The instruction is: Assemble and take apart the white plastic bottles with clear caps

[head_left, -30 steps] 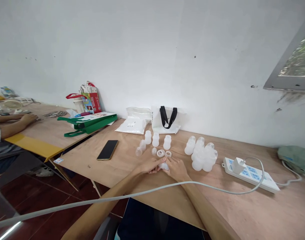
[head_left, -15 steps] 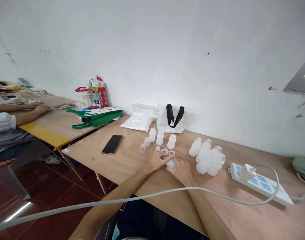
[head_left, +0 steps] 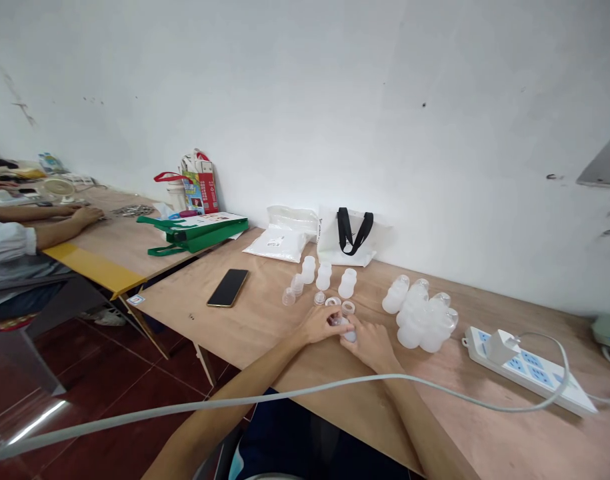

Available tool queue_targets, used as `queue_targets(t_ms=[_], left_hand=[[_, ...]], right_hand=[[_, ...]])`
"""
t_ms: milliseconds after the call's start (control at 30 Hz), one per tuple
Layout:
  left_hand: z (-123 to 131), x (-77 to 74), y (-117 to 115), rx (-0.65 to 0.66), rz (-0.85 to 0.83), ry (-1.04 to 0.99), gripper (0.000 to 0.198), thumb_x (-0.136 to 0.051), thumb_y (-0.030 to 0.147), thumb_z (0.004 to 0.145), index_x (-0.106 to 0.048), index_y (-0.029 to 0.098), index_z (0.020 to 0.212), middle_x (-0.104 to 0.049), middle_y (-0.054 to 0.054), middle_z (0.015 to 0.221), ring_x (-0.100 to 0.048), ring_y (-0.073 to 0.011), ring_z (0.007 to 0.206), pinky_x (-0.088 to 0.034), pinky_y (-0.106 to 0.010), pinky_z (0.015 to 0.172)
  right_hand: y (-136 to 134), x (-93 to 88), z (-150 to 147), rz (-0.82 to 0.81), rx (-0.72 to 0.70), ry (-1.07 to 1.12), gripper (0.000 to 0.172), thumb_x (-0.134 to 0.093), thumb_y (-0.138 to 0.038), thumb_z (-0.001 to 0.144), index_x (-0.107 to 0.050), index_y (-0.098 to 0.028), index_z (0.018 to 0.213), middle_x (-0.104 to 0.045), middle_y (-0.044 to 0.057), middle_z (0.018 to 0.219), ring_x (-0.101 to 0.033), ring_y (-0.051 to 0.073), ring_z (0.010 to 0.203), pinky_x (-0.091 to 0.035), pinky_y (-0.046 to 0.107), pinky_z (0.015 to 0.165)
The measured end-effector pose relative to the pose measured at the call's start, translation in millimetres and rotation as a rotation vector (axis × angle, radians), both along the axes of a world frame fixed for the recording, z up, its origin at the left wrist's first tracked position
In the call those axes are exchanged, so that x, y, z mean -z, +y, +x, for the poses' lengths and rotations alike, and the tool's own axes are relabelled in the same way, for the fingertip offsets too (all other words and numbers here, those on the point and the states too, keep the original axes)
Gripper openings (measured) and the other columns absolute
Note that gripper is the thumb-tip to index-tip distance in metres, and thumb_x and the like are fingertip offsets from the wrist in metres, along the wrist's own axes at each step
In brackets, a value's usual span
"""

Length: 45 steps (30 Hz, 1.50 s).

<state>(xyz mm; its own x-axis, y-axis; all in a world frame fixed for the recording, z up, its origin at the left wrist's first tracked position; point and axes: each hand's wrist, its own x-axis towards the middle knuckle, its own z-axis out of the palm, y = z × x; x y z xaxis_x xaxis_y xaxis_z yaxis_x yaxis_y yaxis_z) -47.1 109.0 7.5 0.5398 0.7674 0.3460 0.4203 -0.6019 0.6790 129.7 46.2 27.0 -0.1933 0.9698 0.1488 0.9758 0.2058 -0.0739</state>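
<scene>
A small white bottle point(head_left: 351, 336) is held just above or on the near part of the surface point(head_left: 265, 333), which of these cannot be told. Its body is gripped by the curled fingers of the right hand point(head_left: 372, 342), while a clear top piece point(head_left: 339, 321) is pinched by the thumb and bent fingers of the left hand point(head_left: 317, 325); no wide gap is left in either grip. The work is probably best done with the body held firmly but not squeezed, the top piece square to the neck, and pressure applied evenly. Just beyond, two white rings point(head_left: 333, 302) and a clear ridged piece point(head_left: 319, 299) are laid out, with three uncapped bottles point(head_left: 347, 283) stood behind. To the right, dome-topped bottles point(head_left: 425, 320) are clustered, well clear of the fingers.
</scene>
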Motion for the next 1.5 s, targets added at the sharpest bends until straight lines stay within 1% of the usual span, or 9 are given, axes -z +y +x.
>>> queue_targets(t_ms=[100,267,333,467,633,733,967,1133,1500], left_hand=[[-1,-2.1,0,-0.157,0.016,0.015,0.052,-0.043,0.058,0.099,-0.065,0.018,0.074,-0.058,0.001,0.064,-0.053,-0.0139,0.061,-0.041,-0.028,0.063],[-9,-7.3,-3,0.040,0.092,0.034,0.047,-0.061,0.060,0.090,-0.063,0.026,0.123,-0.071,0.000,0.106,-0.062,-0.0147,0.078,-0.047,-0.026,0.074],[-8,-7.4,-3,0.049,0.103,0.128,0.045,-0.059,0.062,0.091,-0.066,0.024,0.115,-0.071,-0.001,0.098,-0.063,-0.0165,0.078,-0.046,-0.027,0.073],[-2,-5.4,0,-0.118,0.092,0.231,0.055,-0.036,0.057,0.103,-0.070,0.019,0.082,-0.066,-0.004,0.072,-0.062,-0.0194,0.071,-0.043,-0.029,0.069],[-6,-6.4,-3,0.006,0.057,0.107,0.049,-0.057,0.061,0.094,-0.060,0.027,0.129,-0.070,0.000,0.097,-0.062,-0.0173,0.077,-0.046,-0.028,0.075],[-7,-4.4,-4,0.090,0.037,0.081,0.050,-0.061,0.060,0.092,-0.059,0.028,0.130,-0.069,-0.001,0.101,-0.062,-0.0176,0.080,-0.048,-0.028,0.075],[-5,7.4,4,-0.045,-0.007,-0.083,0.057,-0.065,0.062,0.088,-0.052,0.024,0.128,-0.067,-0.006,0.113,-0.064,-0.0197,0.083,-0.051,-0.031,0.073],[-4,4.1,3,-0.028,0.008,-0.037,0.055,-0.070,0.062,0.084,-0.055,0.024,0.121,-0.069,-0.002,0.101,-0.065,-0.0191,0.081,-0.050,-0.030,0.073],[-3,-0.6,-1,-0.026,0.070,0.119,0.051,-0.063,0.062,0.090,-0.057,0.025,0.124,-0.069,-0.001,0.096,-0.065,-0.0175,0.079,-0.048,-0.027,0.071]], right_hand=[[0,1.2,-8,0.025,0.047,-0.041,0.041,-0.059,-0.037,0.091,-0.060,-0.022,0.129,-0.078,0.010,0.105,-0.074,0.028,0.092,-0.044,0.030,0.068],[4,-1.7,-3,0.005,0.121,0.003,0.039,-0.056,-0.046,0.094,-0.062,-0.024,0.125,-0.079,0.009,0.097,-0.075,0.029,0.088,-0.046,0.032,0.068],[4,-1.8,0,-0.006,0.081,0.000,0.035,-0.060,-0.044,0.091,-0.064,-0.025,0.120,-0.079,0.008,0.098,-0.075,0.029,0.090,-0.046,0.031,0.070],[2,0.7,-1,0.010,0.058,-0.020,0.035,-0.062,-0.039,0.089,-0.064,-0.025,0.121,-0.079,0.008,0.104,-0.075,0.030,0.092,-0.046,0.032,0.071],[8,5.9,2,0.049,0.088,0.028,0.040,-0.059,-0.043,0.091,-0.062,-0.025,0.127,-0.079,0.009,0.100,-0.075,0.029,0.088,-0.045,0.032,0.070],[11,10.4,7,0.076,0.087,0.062,0.039,-0.064,-0.044,0.088,-0.064,-0.026,0.122,-0.079,0.009,0.095,-0.075,0.029,0.085,-0.044,0.032,0.069],[20,25.5,16,0.222,0.174,0.539,0.033,-0.058,-0.055,0.089,-0.062,-0.026,0.106,-0.076,0.006,0.091,-0.071,0.028,0.083,-0.046,0.033,0.069],[42,43.7,27,0.375,0.256,0.931,0.054,-0.054,-0.062,0.088,-0.049,-0.021,0.123,-0.069,0.013,0.116,-0.066,0.031,0.101,-0.052,0.041,0.084],[117,61.4,32,0.460,0.315,0.925,0.060,-0.046,-0.039,0.088,-0.043,-0.014,0.143,-0.055,0.021,0.145,-0.052,0.033,0.133,-0.042,0.049,0.110]])
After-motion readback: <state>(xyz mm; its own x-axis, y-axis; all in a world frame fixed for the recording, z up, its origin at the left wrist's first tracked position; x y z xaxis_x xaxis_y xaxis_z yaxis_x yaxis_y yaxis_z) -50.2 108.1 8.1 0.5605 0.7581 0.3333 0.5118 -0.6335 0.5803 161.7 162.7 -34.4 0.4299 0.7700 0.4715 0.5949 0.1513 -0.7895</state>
